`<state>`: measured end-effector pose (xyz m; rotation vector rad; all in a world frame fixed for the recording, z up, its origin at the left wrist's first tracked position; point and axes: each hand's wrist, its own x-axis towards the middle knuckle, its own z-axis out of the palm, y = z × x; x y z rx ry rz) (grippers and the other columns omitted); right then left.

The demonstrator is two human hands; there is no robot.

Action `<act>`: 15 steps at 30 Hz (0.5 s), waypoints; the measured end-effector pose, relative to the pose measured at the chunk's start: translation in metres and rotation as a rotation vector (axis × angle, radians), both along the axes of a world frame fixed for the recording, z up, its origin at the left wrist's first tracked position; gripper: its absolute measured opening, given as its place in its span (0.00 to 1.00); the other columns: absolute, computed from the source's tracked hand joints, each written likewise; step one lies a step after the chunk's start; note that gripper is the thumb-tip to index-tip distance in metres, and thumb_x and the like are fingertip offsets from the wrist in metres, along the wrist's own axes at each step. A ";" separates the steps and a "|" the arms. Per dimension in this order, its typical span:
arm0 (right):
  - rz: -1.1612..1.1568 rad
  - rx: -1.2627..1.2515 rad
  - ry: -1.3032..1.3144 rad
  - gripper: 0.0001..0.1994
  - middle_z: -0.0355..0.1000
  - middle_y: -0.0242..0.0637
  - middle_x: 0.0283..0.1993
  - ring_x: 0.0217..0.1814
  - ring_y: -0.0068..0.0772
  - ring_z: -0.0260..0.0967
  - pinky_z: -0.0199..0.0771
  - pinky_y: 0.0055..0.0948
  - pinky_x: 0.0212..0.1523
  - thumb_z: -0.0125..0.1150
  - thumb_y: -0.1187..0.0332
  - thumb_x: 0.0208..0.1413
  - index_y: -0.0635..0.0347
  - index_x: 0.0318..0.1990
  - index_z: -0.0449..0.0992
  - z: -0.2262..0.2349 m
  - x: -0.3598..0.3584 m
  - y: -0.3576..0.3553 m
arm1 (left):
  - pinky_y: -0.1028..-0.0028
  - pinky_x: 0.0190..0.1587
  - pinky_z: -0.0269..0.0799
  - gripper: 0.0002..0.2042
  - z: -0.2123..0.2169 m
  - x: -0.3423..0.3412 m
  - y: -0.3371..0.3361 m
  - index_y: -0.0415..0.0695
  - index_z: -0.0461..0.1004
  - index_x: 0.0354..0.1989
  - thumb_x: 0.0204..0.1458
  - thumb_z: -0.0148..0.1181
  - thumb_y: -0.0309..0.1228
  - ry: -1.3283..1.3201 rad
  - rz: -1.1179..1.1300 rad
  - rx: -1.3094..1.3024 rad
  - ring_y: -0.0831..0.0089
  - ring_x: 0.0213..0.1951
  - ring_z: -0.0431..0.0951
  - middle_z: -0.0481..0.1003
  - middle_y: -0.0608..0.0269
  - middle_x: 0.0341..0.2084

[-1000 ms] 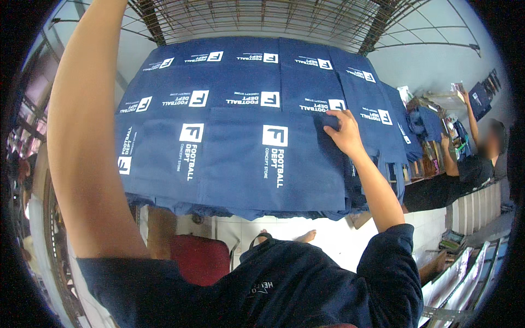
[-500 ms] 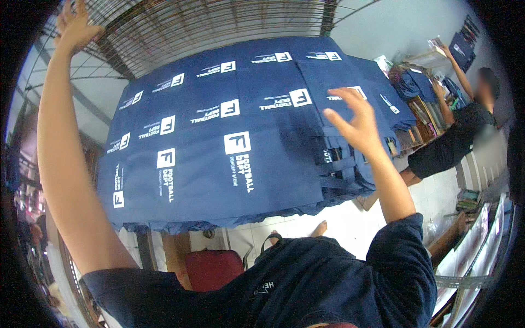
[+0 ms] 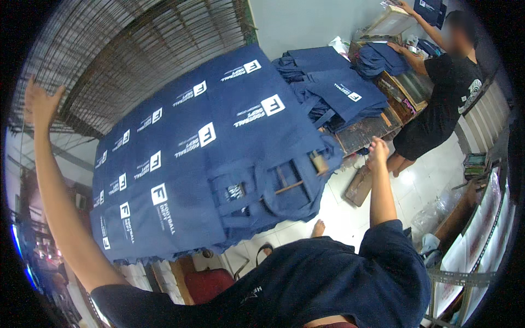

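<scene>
The left hand is flung high and wide, palm open and fingers spread, holding nothing, up against the slatted grating at the far left. The right hand hangs out past the right edge of the work, fingers curled shut, though whether it pinches anything there is too small to tell. Between the two arms lies the big spread of navy printed bags, laid overlapping in rows with their white square logos facing up. At the near right corner of that spread sits a bag with its handles showing, unlike the flat rows. By the look of it the laying-out is the step in hand, and the next move seems to call for bringing both arms back down onto the cloth. Around the work: a heap of more navy bags on the wooden bench beyond, and a co-worker in a black shirt reaching up to the shelf there. Below, a red stool and a bare foot on pale floor tiles. That bench crowds the right hand's side.
</scene>
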<state>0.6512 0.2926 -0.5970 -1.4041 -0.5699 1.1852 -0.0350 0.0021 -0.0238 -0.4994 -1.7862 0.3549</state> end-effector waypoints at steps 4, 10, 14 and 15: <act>0.043 -0.233 0.055 0.19 0.68 0.33 0.29 0.27 0.26 0.66 0.70 0.27 0.28 0.69 0.62 0.44 0.59 0.43 0.73 -0.030 -0.030 0.072 | 0.52 0.63 0.44 0.49 -0.021 0.042 0.082 0.45 0.45 0.67 0.41 0.63 0.56 0.046 -0.663 0.039 0.49 0.63 0.49 0.51 0.41 0.61; -0.171 -0.201 0.026 0.23 0.73 0.43 0.36 0.34 0.38 0.70 0.73 0.37 0.34 0.75 0.61 0.37 0.68 0.37 0.73 -0.071 -0.088 0.164 | 0.53 0.63 0.43 0.48 -0.005 0.077 0.090 0.57 0.41 0.68 0.40 0.64 0.54 0.058 -0.706 0.015 0.51 0.62 0.52 0.54 0.45 0.60; -0.130 -0.189 -0.114 0.23 0.74 0.44 0.43 0.40 0.36 0.70 0.71 0.37 0.39 0.71 0.70 0.36 0.69 0.44 0.74 -0.072 -0.096 0.145 | 0.59 0.63 0.48 0.44 0.014 0.066 0.045 0.44 0.52 0.65 0.42 0.61 0.55 0.131 -0.532 -0.243 0.53 0.62 0.55 0.54 0.47 0.63; -0.020 -0.206 -0.101 0.23 0.74 0.42 0.42 0.40 0.35 0.70 0.71 0.36 0.40 0.69 0.71 0.37 0.68 0.44 0.74 -0.060 -0.088 0.132 | 0.60 0.63 0.49 0.43 0.012 0.072 0.025 0.40 0.56 0.63 0.43 0.60 0.56 0.139 -0.407 -0.259 0.53 0.62 0.56 0.54 0.47 0.63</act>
